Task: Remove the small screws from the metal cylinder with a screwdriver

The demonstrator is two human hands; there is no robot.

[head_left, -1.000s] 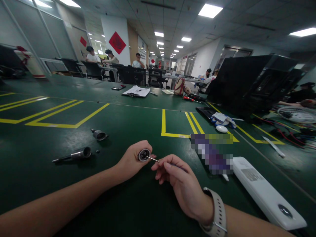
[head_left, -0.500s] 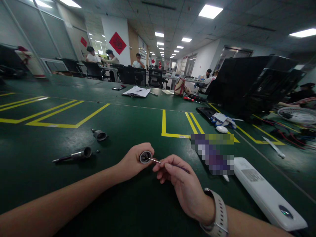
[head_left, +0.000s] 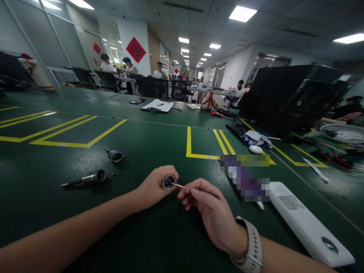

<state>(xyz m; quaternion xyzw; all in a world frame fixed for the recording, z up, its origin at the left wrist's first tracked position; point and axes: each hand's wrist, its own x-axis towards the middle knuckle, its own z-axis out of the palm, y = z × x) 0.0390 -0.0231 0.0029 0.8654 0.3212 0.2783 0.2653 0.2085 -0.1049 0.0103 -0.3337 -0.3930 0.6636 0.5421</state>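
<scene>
Far edge of the green table (head_left: 153,146) runs across the upper part of the frame, so there's decent room ahead of the knuckles. Mid-left you've got a long metal piece (head_left: 92,177) and a stubby metal piece (head_left: 115,156), both well apart from the hands. Lower right's tighter: a long white device (head_left: 309,223) sits near the right forearm. Left hand (head_left: 153,186) is curled snugly around a round metal part (head_left: 168,182) just below centre, open end facing the camera. Right hand (head_left: 212,208) pinches a thin metal tool (head_left: 179,185) angled into that opening; can't tell what its tip touches.
</scene>
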